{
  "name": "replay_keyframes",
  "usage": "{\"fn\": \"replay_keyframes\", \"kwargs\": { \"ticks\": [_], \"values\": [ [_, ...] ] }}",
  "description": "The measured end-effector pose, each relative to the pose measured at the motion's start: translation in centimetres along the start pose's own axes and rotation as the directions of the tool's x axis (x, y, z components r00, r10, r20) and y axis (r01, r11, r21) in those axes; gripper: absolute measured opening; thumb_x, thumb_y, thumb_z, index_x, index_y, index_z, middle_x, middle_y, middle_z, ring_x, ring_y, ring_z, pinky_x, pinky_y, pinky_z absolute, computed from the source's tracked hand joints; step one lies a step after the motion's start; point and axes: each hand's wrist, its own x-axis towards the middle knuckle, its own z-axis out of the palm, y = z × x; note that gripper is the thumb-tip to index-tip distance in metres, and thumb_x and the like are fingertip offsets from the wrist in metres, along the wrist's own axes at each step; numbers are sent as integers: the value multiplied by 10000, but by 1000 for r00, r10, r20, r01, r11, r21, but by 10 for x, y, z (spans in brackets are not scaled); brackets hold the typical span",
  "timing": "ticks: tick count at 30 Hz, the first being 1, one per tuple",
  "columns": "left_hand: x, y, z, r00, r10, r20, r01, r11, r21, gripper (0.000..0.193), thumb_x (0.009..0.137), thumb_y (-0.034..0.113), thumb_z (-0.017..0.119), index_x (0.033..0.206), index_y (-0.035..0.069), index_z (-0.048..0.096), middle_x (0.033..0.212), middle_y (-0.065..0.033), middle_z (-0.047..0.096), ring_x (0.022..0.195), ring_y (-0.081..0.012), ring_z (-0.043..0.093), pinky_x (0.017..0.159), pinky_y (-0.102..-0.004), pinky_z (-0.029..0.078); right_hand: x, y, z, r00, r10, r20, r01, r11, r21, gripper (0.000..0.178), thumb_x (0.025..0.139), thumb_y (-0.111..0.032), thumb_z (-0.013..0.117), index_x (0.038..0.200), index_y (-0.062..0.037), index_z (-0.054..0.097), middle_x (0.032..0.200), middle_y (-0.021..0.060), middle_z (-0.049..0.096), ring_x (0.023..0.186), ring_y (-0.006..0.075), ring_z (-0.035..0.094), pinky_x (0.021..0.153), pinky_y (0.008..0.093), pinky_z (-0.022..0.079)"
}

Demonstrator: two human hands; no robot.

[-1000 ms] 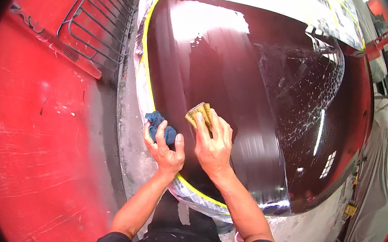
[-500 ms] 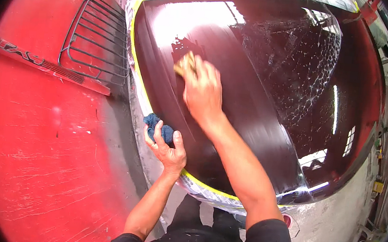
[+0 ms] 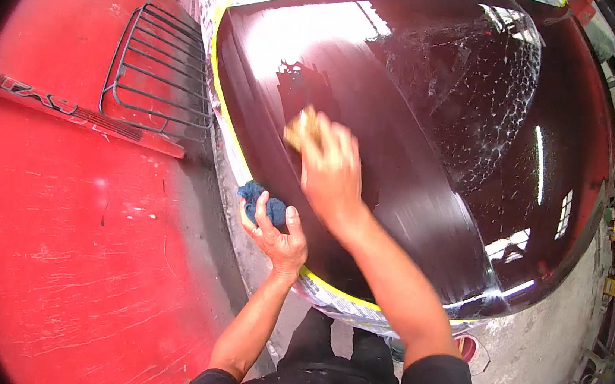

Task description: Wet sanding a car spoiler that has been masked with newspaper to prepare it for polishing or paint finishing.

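A glossy dark maroon car panel [image 3: 413, 181] fills the middle of the view. My right hand [image 3: 332, 172] is closed round a small tan-yellow pad [image 3: 301, 129], pressing it on the panel's left half. Whether the pad is a sponge or folded abrasive is hard to tell. Just beyond it lies a darker, wet-looking patch with a ragged edge. My left hand [image 3: 278, 240] rests at the panel's near left edge, its fingers curled around a crumpled blue cloth [image 3: 267, 206]. Dull streaks cover the strip under my right arm; whitish suds [image 3: 505, 130] lie on the right half.
Yellow tape [image 3: 226, 125] and printed masking sheet [image 3: 319, 292] border the panel. To the left are a large scratched red surface [image 3: 70, 234], a black metal rack [image 3: 159, 71] and a red trim strip [image 3: 83, 114]. A reddish round container [image 3: 466, 347] stands below the near edge.
My right hand has drawn the pad back toward me along the panel. My left hand keeps the cloth at the edge. The whole view has shifted slightly.
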Motion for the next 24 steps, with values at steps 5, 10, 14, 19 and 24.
{"fn": "replay_keyframes", "kwargs": {
  "ticks": [5, 10, 14, 19, 24],
  "values": [
    [-2, 3, -2, 1000, 9, 4, -8, 1000, -28, 503, 935, 226, 639, 1380, 37, 500, 1464, -280, 308, 1387, -432, 327, 1137, -528, 287, 20, 9, 2, 997, -75, -36, 75, 997, 5, 382, 831, -102, 642, 1204, -21, 647, 1117, 155, 635, 1013, 308, 604, 897, 431, 479],
    [-1, 3, 3, 1000, 20, 18, -20, 1000, -22, 502, 933, 212, 646, 1382, 41, 499, 1463, -284, 306, 1387, -439, 327, 1131, -529, 291, 36, 24, 8, 995, -98, -16, 96, 990, -99, 368, 857, -131, 611, 1206, -16, 631, 1138, 158, 626, 1037, 313, 586, 907, 434, 468],
    [4, 3, -8, 1000, -11, 4, 11, 1000, 1, 496, 936, 204, 648, 1380, 42, 501, 1466, -284, 305, 1390, -442, 324, 1132, -531, 287, -49, -6, -24, 993, -52, 111, 42, 995, 89, 455, 833, -120, 640, 1279, -29, 626, 1331, 210, 582, 1187, 367, 553, 1017, 467, 432],
    [-4, 16, 11, 1000, 17, 19, -16, 998, -60, 504, 930, 216, 660, 1377, 42, 505, 1471, -279, 307, 1391, -440, 326, 1132, -533, 286, 71, 49, 9, 986, -162, 40, 157, 981, 112, 280, 851, -86, 605, 1127, -58, 641, 1136, 134, 637, 1077, 320, 596, 934, 453, 473],
    [2, -2, -5, 1000, -16, -5, 16, 999, -42, 502, 921, 212, 667, 1368, 42, 514, 1477, -274, 305, 1393, -431, 327, 1137, -524, 290, -26, 30, -27, 977, -158, 144, 147, 986, 81, 470, 763, -72, 714, 1229, -105, 669, 1291, 169, 619, 1128, 367, 600, 993, 454, 472]
  ]
}}
